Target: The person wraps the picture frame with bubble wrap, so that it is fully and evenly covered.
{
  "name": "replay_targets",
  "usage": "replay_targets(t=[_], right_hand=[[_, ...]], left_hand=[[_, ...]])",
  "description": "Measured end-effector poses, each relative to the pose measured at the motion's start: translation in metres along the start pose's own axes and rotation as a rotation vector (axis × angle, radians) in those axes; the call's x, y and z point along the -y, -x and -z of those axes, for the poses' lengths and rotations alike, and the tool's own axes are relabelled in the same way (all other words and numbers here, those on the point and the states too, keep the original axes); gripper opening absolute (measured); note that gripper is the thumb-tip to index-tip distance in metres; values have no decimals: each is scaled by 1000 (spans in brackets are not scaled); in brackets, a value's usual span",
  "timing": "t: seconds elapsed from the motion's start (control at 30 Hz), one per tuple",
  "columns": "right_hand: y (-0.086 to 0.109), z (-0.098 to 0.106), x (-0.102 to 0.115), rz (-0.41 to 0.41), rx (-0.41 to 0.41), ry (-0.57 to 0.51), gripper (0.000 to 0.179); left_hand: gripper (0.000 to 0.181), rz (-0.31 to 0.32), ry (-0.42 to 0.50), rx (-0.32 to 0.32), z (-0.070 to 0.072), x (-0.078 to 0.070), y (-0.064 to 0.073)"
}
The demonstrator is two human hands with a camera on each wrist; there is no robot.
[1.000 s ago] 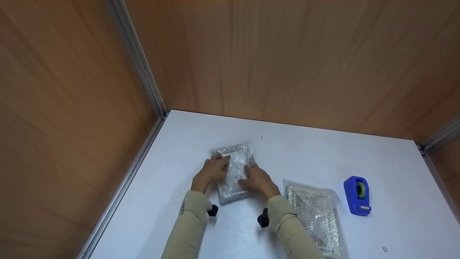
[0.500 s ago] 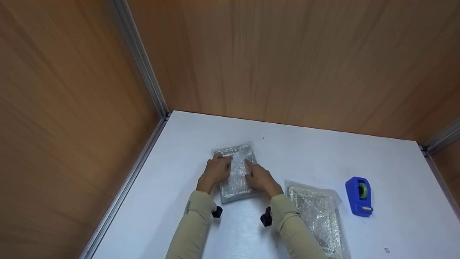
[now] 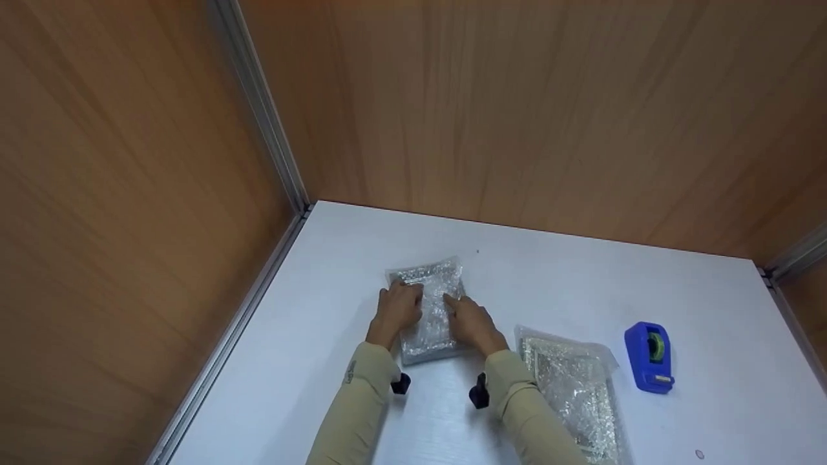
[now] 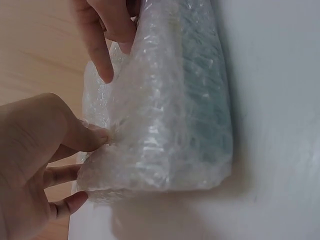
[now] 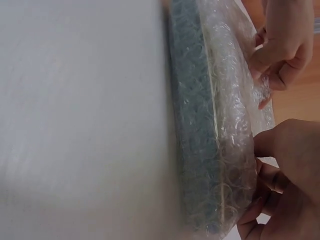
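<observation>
A flat packet in clear bubble wrap (image 3: 433, 326) lies on the white table between both hands. My left hand (image 3: 398, 309) grips its left side, fingers bent over the upper part of the wrap. On the opposite side, my right hand (image 3: 473, 324) holds the packet's edge, with the index finger reaching over the top. In the left wrist view, the left thumb (image 4: 95, 137) presses into the bubble wrap (image 4: 155, 120) while other fingers touch the edge. The right wrist view shows the right hand (image 5: 290, 175) with its thumb on the wrap and fingers bent along the side.
A second bubble-wrapped packet (image 3: 572, 387) lies to the right, partly behind the right sleeve (image 3: 526, 407). Farther right stands a blue tape dispenser (image 3: 649, 357) with a green roll. Wooden panels (image 3: 517, 116) border the white table (image 3: 704, 303) at the back and left.
Both hands stay on the packet. The right fingers shift slightly over the wrap, the thumb drawing back toward the edge. The whole scene drifts a little right and down in the view.
</observation>
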State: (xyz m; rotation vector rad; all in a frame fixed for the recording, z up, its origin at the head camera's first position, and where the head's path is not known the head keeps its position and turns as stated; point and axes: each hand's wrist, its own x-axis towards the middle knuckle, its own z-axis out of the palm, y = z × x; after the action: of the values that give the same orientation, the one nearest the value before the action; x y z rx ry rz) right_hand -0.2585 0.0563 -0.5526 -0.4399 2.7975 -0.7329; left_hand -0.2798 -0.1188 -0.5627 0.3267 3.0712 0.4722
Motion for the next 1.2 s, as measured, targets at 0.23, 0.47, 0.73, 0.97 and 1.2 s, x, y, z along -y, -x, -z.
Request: replay_targets(t=[0.23,0.47,0.73,0.97,1.2], right_hand=[[-2,-2,1,-15,-6,33,43],[-7,-5,3,-57,20,34,44],[-6,-5,2,-25,13,96,44],[-6,-6,3,-37,12,71,43],[-7,-9,1,-16,-5,60,44]], left_hand=[[6,7,-31,-38,-1,-2,-2],[6,35,19,-36,-3,1,-1],[45,63,64,-40,-3,3,0],[44,11,-80,19,1,-1,-2],[41,-14,-155,76,1,-3,-3]])
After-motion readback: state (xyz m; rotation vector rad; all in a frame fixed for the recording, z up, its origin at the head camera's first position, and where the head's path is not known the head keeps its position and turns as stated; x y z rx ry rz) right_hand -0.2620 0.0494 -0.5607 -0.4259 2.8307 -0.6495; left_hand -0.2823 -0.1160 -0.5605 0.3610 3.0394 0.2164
